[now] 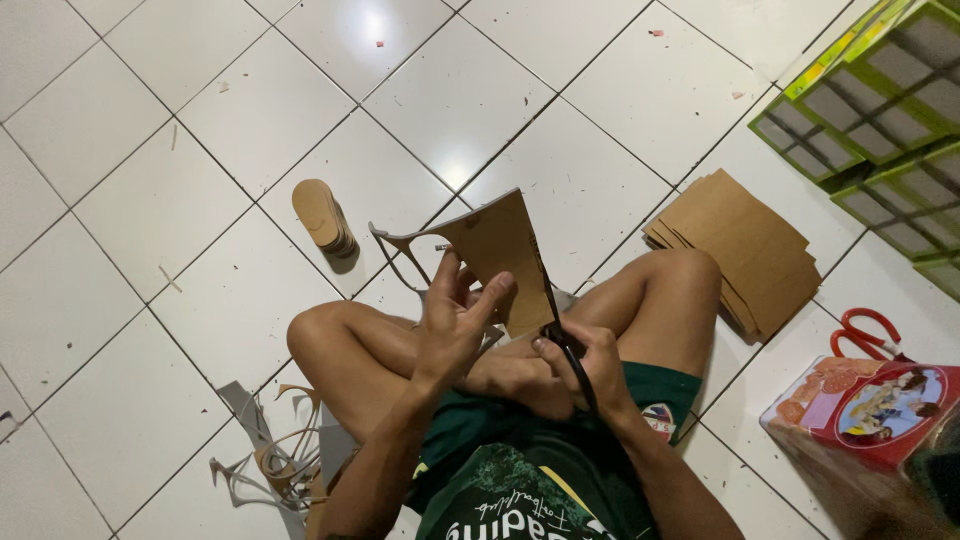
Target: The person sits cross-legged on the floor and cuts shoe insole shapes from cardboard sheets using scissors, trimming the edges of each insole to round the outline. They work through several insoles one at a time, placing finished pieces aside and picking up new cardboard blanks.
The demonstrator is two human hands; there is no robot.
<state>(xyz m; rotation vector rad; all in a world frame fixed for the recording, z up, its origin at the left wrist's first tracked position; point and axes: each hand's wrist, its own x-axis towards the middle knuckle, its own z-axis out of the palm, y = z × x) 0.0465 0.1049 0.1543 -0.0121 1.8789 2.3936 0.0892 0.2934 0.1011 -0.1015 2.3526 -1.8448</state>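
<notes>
The left hand is raised in front of the body, palm turned toward the right hand, fingers spread and half bent; the right hand sits lower, just beside it, fingers curled closed; both forearms come up from below; the legs are crossed under the hands.

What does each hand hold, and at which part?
The left hand holds the brown cardboard sheet near its lower left edge; the right hand holds black scissors by the handles.

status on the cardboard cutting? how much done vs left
Done: a stack of cut oval pieces and curly offcuts on the floor. In hand: left hand holds a cardboard sheet while right hand works scissors along its edge. Left: a pile of uncut brown sheets.
</notes>
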